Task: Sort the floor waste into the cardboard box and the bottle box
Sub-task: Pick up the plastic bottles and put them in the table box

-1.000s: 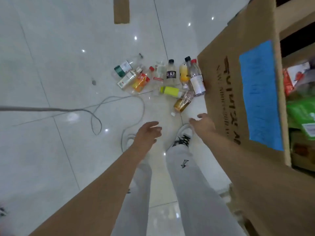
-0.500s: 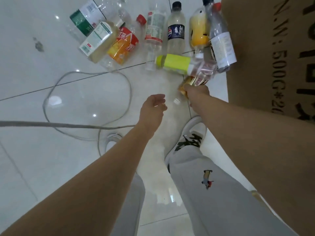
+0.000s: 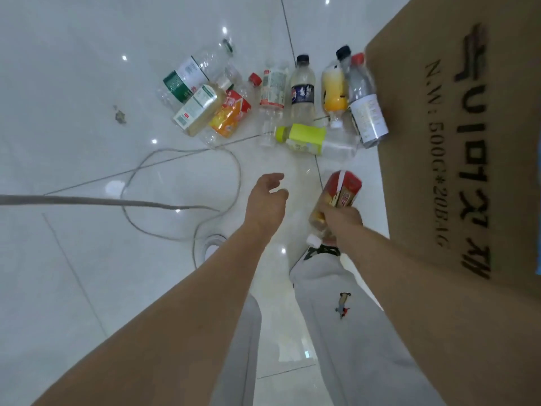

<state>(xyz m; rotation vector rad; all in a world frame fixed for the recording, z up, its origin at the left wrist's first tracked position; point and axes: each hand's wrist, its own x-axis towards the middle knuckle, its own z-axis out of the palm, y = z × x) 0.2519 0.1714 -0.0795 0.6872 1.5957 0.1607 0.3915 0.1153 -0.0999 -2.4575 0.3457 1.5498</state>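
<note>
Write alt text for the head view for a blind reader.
The right hand grips a red-label bottle above the white floor, beside a cardboard box. The left hand hangs open and empty. Ahead, more bottles lie clustered, with a grey cable looping nearby.

My forearms [image 3: 205, 303] are bare. I wear light grey trousers [image 3: 345, 353] with a small coloured figure [image 3: 342, 304] stitched on the right leg. Below my left hand [image 3: 265, 203] is a white shoe [image 3: 215, 244], and below my right hand [image 3: 342, 221] a black-marked shoe [image 3: 317, 253].
</note>
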